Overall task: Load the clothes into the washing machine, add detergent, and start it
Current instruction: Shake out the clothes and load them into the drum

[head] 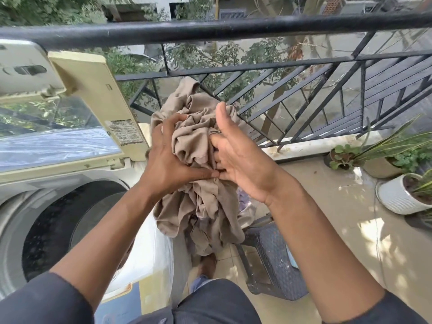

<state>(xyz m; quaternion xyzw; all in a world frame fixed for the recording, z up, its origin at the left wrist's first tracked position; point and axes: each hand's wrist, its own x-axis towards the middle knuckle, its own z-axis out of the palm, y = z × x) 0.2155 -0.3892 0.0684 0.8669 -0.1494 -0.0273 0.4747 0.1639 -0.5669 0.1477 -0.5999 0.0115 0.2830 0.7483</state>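
Note:
A crumpled beige garment (201, 206) hangs in the air between both hands, just right of the washing machine. My left hand (170, 157) grips its upper left folds. My right hand (236, 153) presses against its right side with the fingers tucked into the cloth and the thumb up. The top-loading washing machine (145, 251) stands at the left with its lid (70, 118) raised and its dark drum (70, 225) open below my left forearm. No detergent is in view.
A dark woven laundry basket (275, 260) stands on the tiled floor below the garment, with some pale cloth in it. A black metal railing (233, 29) runs across the back. Potted plants (402, 195) stand at the right.

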